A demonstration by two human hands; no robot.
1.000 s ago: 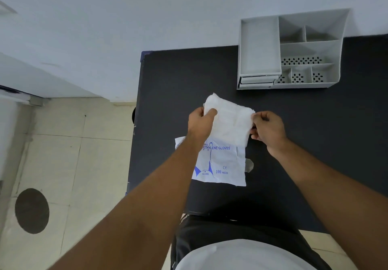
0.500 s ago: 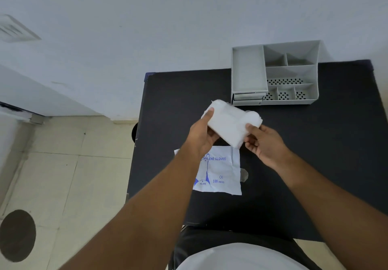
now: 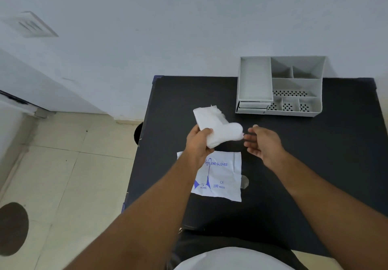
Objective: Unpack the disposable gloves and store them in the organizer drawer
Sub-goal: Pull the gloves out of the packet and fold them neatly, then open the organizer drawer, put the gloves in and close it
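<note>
— So, where was the glove stack when you logged this?

— Your left hand had it, clamped: thumb over the near edge, the other fingers hidden underneath. The white wad was held up off the table, its far corner tilted away and to the left, its rounded fold pointing right.

— And your right hand?

— Spread, palm up, fingers apart and gripping nothing. Its fingertips sat just beside the rounded end of the stack; whether they touched it, I could not tell.

— The wrapper?

— The flat packet lay on the black tabletop directly below your left wrist, printed side up, "GLOVES" and "100 PIECES" readable. A small clear scrap lay against its right edge.

— The organizer?

— The grey organizer stood at the far edge of the table against the wall, well apart from both hands. Tall bin on its left, smaller divided compartments on its right, some with perforated floors. The drawer sat low at its front left; I could not tell whether it was fully pushed in.

— Beyond that?

— Tiled floor to your left.
</note>
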